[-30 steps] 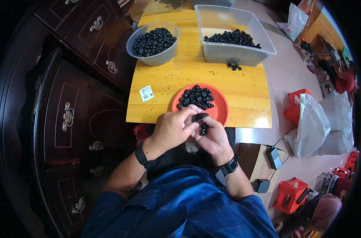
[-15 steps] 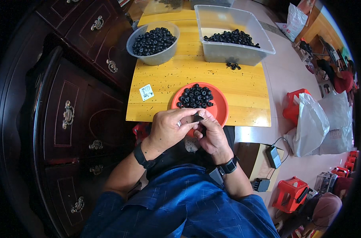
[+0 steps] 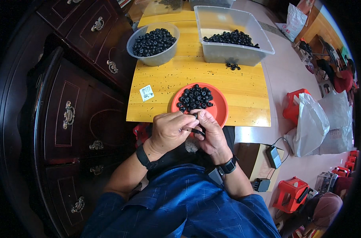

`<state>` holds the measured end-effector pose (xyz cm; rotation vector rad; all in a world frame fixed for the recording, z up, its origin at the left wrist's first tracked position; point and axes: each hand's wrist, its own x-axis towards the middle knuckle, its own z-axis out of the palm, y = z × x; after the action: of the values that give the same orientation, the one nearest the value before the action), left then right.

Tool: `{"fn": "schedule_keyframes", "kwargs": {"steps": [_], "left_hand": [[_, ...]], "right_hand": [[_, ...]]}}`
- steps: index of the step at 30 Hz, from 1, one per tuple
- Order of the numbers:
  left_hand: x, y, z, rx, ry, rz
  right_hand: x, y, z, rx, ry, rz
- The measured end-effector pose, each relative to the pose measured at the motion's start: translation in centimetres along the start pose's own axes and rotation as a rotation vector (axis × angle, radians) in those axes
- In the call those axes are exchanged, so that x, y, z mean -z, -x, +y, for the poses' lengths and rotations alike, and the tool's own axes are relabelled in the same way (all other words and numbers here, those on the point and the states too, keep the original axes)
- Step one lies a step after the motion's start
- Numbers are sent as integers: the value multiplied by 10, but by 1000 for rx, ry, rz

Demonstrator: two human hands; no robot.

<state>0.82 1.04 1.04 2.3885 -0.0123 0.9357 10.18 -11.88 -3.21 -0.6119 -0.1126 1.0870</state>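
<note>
My two hands meet over the near rim of a red plate [image 3: 221, 113], which bears a heap of small round black parts [image 3: 195, 97] with ring-like openings. My left hand [image 3: 170, 129] is closed, its fingertips pressed against those of the other hand. My right hand [image 3: 213, 137] pinches a small dark part between thumb and fingers, mostly hidden. A thin black strip-like tool [image 3: 193, 130] slants from the left fingers to the right palm; its kind is not clear.
Further back stand a round translucent bowl [image 3: 158, 59] and a rectangular plastic box [image 3: 236, 57], both with black parts. Several loose parts [image 3: 232, 66] lie before the box. A white label [image 3: 146, 93] lies on the yellow table [image 3: 160, 107]. Dark drawers [image 3: 83, 115] rise at left.
My left hand has turned and closed further. The black piece that stuck up between the fingertips no longer shows there; a black strip now slants lower, between the hands.
</note>
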Motion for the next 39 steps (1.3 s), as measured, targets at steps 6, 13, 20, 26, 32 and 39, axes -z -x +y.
{"fn": "schedule_keyframes", "kwargs": {"steps": [6, 13, 20, 26, 32, 39], "left_hand": [[16, -9, -1, 381, 157, -134], [23, -17, -5, 342, 34, -371], [20, -17, -4, 323, 31, -398], [15, -13, -10, 286, 58, -323], [13, -9, -18, 250, 31, -352], [9, -4, -18, 250, -16, -362]], "right_hand": [[0, -1, -1, -59, -35, -43], [3, -1, 0, -70, -95, -84], [5, -1, 1, -80, -95, -67], [4, -2, 1, -70, -71, -75], [3, -3, -1, -80, -73, -73], [1, -4, -1, -52, -30, -29]]}}
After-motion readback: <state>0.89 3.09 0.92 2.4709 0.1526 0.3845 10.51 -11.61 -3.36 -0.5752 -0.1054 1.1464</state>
